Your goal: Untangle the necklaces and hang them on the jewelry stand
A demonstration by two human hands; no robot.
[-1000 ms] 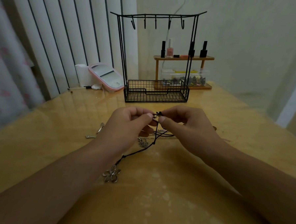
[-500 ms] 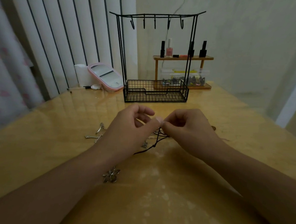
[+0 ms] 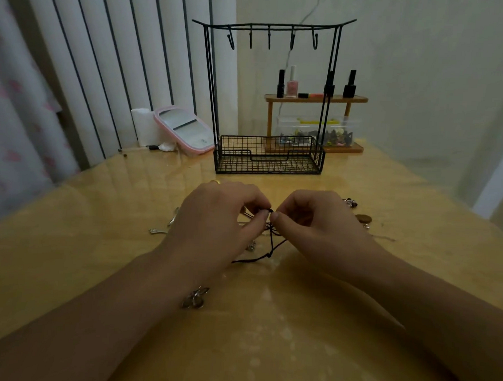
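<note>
A tangle of black cord necklaces [image 3: 270, 249] hangs between my hands just above the wooden table [image 3: 295, 338]. My left hand [image 3: 222, 221] and my right hand [image 3: 315, 223] both pinch the knot where the cords meet, fingertips almost touching. A silver flower pendant [image 3: 195, 298] lies by my left wrist, and silver pieces [image 3: 167, 223] lie left of my left hand. A brown pendant [image 3: 363, 218] and a small charm [image 3: 350, 202] lie right of my right hand. The black wire jewelry stand [image 3: 269, 98], with several bare hooks and a basket base, stands behind my hands.
Behind the stand is a small wooden shelf [image 3: 316, 98] with nail polish bottles and a clear box of small items [image 3: 317, 132]. A pink-rimmed mirror [image 3: 183, 128] and a white roll [image 3: 143, 126] sit at the back left by the vertical blinds.
Both hands have sunk a little toward the table and stayed pinched on the knot. My left fingers, spread half a second ago, have curled back in.
</note>
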